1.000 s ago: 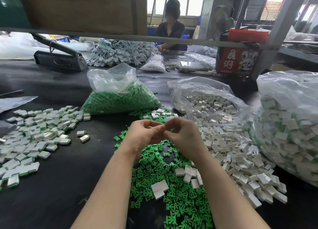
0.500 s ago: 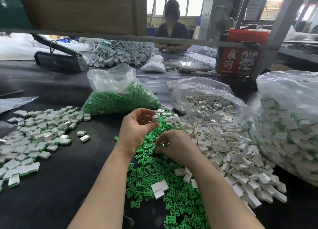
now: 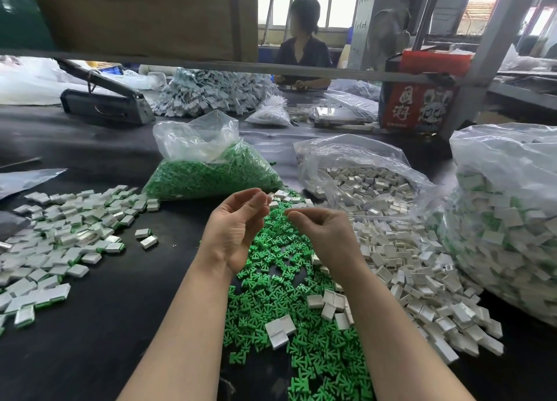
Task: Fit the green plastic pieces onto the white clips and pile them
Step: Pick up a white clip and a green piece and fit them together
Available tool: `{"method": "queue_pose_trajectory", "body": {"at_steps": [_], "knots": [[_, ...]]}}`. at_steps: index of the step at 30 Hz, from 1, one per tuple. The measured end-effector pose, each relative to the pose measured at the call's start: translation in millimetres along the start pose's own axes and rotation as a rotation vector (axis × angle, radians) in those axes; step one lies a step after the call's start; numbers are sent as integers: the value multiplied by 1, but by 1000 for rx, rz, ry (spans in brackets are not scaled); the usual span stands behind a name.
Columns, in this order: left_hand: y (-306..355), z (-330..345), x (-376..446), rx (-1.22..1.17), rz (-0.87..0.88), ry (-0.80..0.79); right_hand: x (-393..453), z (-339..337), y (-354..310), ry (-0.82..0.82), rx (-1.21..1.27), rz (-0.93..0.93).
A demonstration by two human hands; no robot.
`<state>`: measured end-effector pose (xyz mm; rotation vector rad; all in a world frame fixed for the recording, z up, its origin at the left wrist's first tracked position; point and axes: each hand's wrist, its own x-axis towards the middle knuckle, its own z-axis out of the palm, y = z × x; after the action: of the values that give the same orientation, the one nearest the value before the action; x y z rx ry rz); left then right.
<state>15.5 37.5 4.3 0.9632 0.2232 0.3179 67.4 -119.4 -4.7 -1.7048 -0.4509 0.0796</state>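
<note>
My forearms bare to the frame's edge; left hand (image 3: 233,230) and right hand (image 3: 327,234) ungloved, no rings visible.

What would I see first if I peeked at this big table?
Probably the bright heap of loose green plastic pieces spread on the black table in the middle, with the person's left hand and right hand raised just above it. To its right lies a long pile of small white plastic clips, and on the left sits a spread of finished white-and-green clips.
</note>
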Motion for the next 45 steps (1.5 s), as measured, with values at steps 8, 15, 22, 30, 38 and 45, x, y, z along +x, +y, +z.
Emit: {"method": "queue_pose_trajectory", "body": {"at_steps": [8, 15, 22, 30, 38, 45], "knots": [[3, 2, 0, -218, -91, -38, -2, -6, -6, -4, 281, 5], [1, 4, -1, -221, -85, -41, -1, -5, -9, 28, 327, -61], [-1, 6, -2, -182, -90, -59, -2, -6, -10, 28, 367, -114], [-4, 8, -3, -163, -66, -112, -2, -6, -13, -2, 418, -54], [-7, 7, -1, -193, -77, -186, -3, -5, -15, -31, 477, -8], [-8, 8, 0, -191, -81, -148, -3, -6, -16, -30, 531, 25]]}}
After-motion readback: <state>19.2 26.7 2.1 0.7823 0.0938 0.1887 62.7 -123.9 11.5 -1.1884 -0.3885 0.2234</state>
